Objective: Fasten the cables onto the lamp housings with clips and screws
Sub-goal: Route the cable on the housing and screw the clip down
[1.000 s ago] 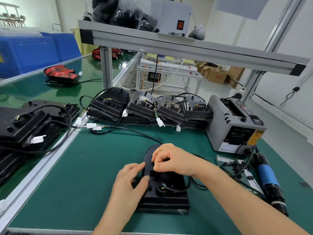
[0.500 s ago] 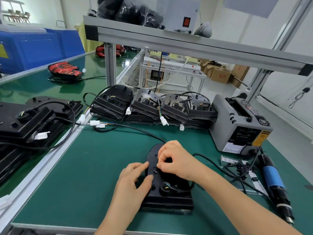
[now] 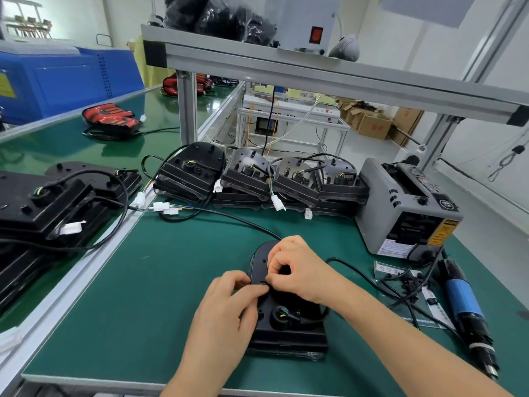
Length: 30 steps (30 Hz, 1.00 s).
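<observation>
Both hands meet on the lamp housing [image 3: 289, 336], desk [image 3: 143, 282] 6 o'clock; we see left hand [image 3: 226, 308] and right hand [image 3: 299, 270] fingers [image 3: 275, 277] curled, pinching a small black part [image 3: 262, 282].

site: assembly workshop, probably | green bench mat [image 3: 171, 282] | aluminium frame [image 3: 315, 74] | stacked lamp housings [image 3: 257, 177]

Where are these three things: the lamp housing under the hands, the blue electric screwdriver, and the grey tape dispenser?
lamp housing [image 3: 289, 336], head view, black back below the cable entry.
blue electric screwdriver [image 3: 462, 299], head view, middle of its blue body.
grey tape dispenser [image 3: 375, 213], head view, its grey side wall.
</observation>
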Motion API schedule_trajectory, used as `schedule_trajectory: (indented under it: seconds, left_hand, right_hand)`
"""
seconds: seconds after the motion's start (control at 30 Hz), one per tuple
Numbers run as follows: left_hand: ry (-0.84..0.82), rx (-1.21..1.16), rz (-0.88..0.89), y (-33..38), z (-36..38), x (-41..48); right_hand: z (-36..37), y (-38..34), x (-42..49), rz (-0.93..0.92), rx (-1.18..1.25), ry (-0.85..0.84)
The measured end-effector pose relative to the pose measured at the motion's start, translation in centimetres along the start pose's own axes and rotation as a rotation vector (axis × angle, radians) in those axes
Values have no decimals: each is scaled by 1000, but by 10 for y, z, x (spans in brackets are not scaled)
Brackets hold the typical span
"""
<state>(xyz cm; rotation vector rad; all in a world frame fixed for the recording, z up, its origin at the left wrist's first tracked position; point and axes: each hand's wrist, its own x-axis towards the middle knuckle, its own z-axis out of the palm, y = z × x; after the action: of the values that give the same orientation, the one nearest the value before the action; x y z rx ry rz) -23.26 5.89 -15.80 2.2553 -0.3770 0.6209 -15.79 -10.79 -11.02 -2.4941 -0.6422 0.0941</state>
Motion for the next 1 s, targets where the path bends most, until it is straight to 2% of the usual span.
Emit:
schedule_trajectory:
  seconds: [0.2,0.43,0.53,0.7,0.87,1.0]
  left_hand:
    - [-35,199,134,-2,-5,3]
    - [-103,344,167,1,-8,8]
    - [-132,429,202,1,-12,9]
    - [-205,587,252,4,-15,11]
    - [-243,645,267,4,-18,10]
    - [-283,683,257,7,-20,9]
  right_hand:
    - [-1,-1,-1,-27,-29,-3]
    - [0,0,-4,-43,7,45]
    - [-3,2,-10,31,90,76]
    - [-8,7,-28,129,157,251]
    - [0,18,-51,169,18,340]
    - [7,23,-65,320,-73,351]
